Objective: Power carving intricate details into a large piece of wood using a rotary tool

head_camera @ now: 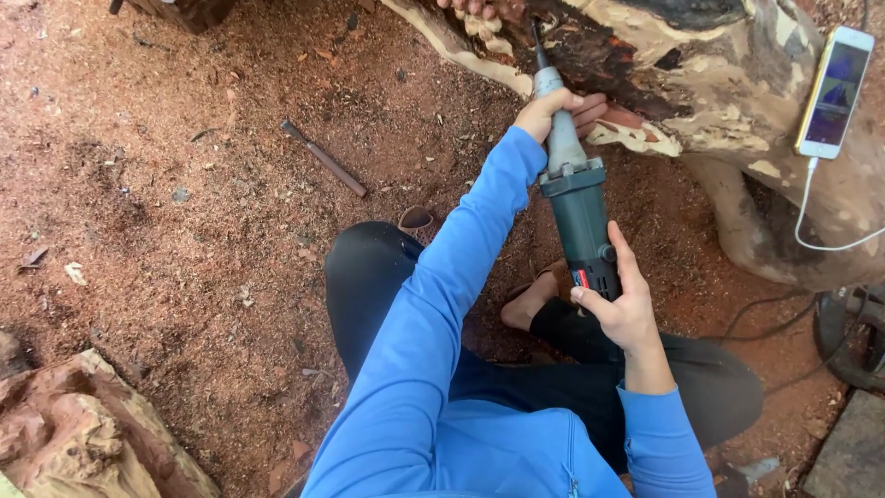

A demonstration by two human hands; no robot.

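Blue sleeves (pixel 433 369) nearest | right hand (pixel 622 309) wrapped around green die grinder (pixel 581 217) body | left hand (pixel 558 111) clasped on its grey neck | bit against carved log (pixel 701 83) | phone (pixel 834 92) leaning on log | chisel (pixel 323 157) on sawdust floor (pixel 184 231)

Seated person in blue sleeves and dark trousers: right hand (pixel 619 309) wrapped round the rear of a dark green die grinder (pixel 579 217), left hand (pixel 562 112) gripping its grey neck, the thin bit end laid against the dark hollow of a large carved log (pixel 710 83) along the ground's far edge. On the log's right end, a white smartphone (pixel 834 92), screen lit, white cable (pixel 811 226) hanging from it. On the sawdust-covered ground (pixel 166 231): a chisel (pixel 323 158) left of the log, well apart from both hands; a rough reddish wood block (pixel 83 433) at the near left corner.
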